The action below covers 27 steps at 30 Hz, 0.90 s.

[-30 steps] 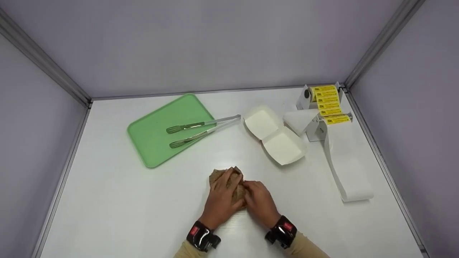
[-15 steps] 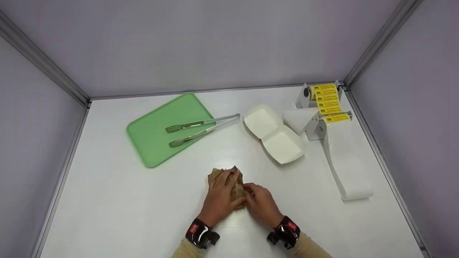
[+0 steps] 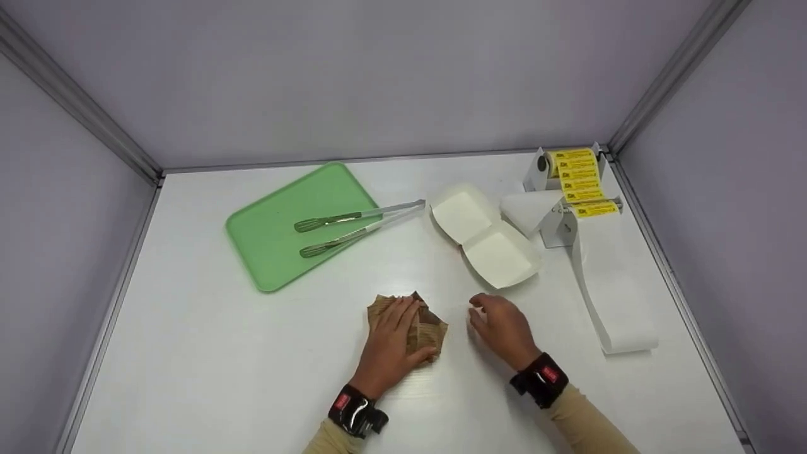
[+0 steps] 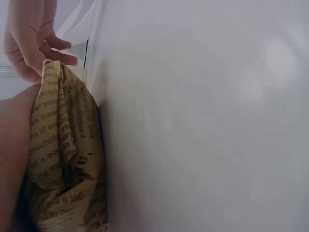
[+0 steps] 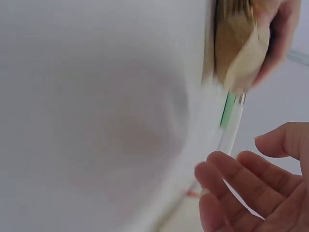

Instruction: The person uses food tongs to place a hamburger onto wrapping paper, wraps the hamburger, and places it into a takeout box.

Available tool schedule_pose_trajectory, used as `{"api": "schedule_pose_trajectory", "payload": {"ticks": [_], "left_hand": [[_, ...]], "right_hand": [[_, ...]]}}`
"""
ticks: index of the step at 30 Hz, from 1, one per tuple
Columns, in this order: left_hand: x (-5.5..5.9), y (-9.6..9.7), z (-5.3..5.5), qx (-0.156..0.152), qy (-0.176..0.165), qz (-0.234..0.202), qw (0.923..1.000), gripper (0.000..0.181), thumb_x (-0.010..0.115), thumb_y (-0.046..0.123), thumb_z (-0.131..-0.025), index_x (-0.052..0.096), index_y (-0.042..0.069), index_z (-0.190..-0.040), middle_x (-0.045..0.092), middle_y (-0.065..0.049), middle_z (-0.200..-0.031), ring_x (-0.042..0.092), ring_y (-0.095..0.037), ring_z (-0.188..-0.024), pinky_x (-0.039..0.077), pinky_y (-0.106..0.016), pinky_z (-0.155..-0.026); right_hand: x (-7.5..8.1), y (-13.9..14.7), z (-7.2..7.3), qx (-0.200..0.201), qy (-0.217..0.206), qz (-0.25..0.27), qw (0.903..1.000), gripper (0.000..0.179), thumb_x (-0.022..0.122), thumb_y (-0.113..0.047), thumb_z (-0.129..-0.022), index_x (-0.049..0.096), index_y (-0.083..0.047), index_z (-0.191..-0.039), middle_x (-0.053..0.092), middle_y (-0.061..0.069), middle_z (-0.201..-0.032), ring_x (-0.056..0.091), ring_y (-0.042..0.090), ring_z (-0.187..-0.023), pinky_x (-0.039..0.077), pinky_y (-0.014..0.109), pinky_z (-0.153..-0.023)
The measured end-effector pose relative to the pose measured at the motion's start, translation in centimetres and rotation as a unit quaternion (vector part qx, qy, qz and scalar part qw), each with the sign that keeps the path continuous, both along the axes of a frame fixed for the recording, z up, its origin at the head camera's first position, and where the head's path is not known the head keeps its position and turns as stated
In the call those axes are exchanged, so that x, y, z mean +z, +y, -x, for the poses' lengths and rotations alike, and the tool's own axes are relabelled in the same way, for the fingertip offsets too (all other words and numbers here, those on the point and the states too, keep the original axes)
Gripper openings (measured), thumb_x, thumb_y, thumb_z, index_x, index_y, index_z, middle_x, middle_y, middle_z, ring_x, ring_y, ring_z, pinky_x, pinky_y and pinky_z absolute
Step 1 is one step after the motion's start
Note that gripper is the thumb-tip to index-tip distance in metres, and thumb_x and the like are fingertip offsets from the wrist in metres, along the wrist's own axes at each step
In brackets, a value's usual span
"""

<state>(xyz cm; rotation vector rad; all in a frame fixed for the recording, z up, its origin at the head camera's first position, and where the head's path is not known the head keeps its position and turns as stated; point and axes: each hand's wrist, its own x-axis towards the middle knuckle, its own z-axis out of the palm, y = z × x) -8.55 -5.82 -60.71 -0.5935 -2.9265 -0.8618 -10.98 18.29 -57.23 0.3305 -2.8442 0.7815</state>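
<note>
A parcel [image 3: 432, 336] of brown printed paper, folded and crumpled, lies on the white table near the front. My left hand [image 3: 388, 353] rests over it, fingers stretched across the top and thumb along its near right side. Lines of dark print show on the paper parcel [image 4: 67, 159] in the left wrist view; its contents are hidden. To the right of the parcel and apart from it, my right hand [image 3: 504, 329] hovers with loosely bent fingers. Nothing is held in this right hand [image 5: 256, 193] in the right wrist view.
Metal tongs [image 3: 394, 217] lie partly over a green tray [image 3: 271, 252] at the back left. An unfolded white clamshell box [image 3: 501, 255] sits right of centre. Behind it on the right stands a label dispenser [image 3: 558, 227] with yellow labels [image 3: 579, 175] and a long white backing strip [image 3: 615, 296].
My right hand has let go of the parcel's right edge and moved right and slightly away from me. The parcel's right side now shows a loose flap. My left hand stays on it.
</note>
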Motion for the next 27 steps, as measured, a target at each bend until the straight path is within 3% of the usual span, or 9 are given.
{"api": "schedule_pose_trajectory", "payload": {"ticks": [6,12,17,23,27], "left_hand": [[0.1,-0.1,0.0,0.002,-0.003,-0.008,1.0000,0.092,0.070,0.060,-0.086,0.036,0.013,-0.158,0.038,-0.007,-0.162,0.031,-0.028,-0.152,0.026,-0.049,-0.126],[0.2,0.0,-0.2,0.003,-0.008,-0.013,0.9999,0.091,0.071,0.060,-0.086,0.036,0.014,-0.157,0.037,-0.006,-0.162,0.031,-0.027,-0.153,0.027,-0.050,-0.125],[0.1,0.1,-0.1,0.000,-0.009,-0.014,0.9999,0.089,0.069,0.060,-0.087,0.037,0.016,-0.157,0.037,-0.005,-0.163,0.031,-0.026,-0.152,0.029,-0.051,-0.124],[-0.3,0.0,0.0,0.006,0.004,-0.013,0.9999,0.089,0.068,0.062,-0.087,0.037,0.017,-0.157,0.039,-0.005,-0.161,0.034,-0.026,-0.151,0.031,-0.052,-0.123],[-0.5,0.0,-0.1,0.006,0.005,-0.015,0.9998,0.090,0.068,0.063,-0.086,0.037,0.017,-0.157,0.038,-0.005,-0.162,0.033,-0.027,-0.151,0.030,-0.053,-0.123]], "right_hand": [[2.1,3.9,2.8,-0.031,0.057,-0.047,0.9967,0.014,0.074,-0.007,-0.087,0.073,-0.003,-0.100,0.076,0.015,-0.097,0.071,0.032,-0.088,0.058,0.045,-0.073],[4.0,7.3,5.2,-0.056,0.081,-0.067,0.9928,0.012,0.072,-0.005,-0.086,0.071,0.000,-0.097,0.074,0.016,-0.091,0.069,0.033,-0.083,0.055,0.047,-0.066],[4.6,9.9,6.8,-0.078,0.114,-0.082,0.9870,0.014,0.073,-0.003,-0.086,0.071,0.003,-0.098,0.073,0.020,-0.093,0.068,0.036,-0.083,0.054,0.049,-0.064],[4.7,13.0,9.7,-0.095,0.152,-0.061,0.9820,0.026,0.077,-0.005,-0.086,0.067,0.005,-0.107,0.066,0.024,-0.110,0.059,0.040,-0.101,0.050,0.053,-0.079],[4.3,14.8,11.0,-0.118,0.148,-0.058,0.9803,0.034,0.080,-0.006,-0.084,0.066,0.006,-0.113,0.062,0.025,-0.122,0.054,0.043,-0.116,0.044,0.059,-0.086]]}}
